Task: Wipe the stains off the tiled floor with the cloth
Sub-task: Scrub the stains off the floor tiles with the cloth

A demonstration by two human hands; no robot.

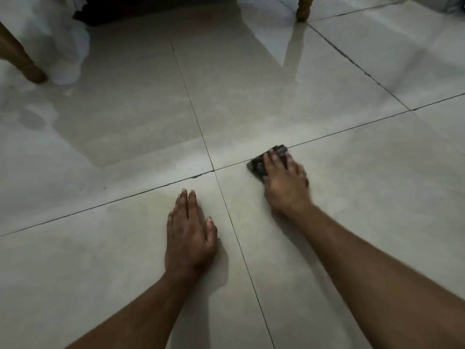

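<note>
R hand: my palm down on dark cloth, fingers spread flat over it, pressing; blurred.
L hand: flat on tiled floor, fingers straight, holding nothing.
Cloth: bunched under R fingers, on grout line just right of the tile joint.
Surrounds: wooden legs far left & far right; white fabric beside left leg.

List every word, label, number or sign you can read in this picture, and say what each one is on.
None: no readable text shows anywhere in the head view.
The dark cloth under the right hand is blurred; no label can be made out on it.
The tiled floor, the left hand, the wooden legs and the white fabric carry no writing.
</note>
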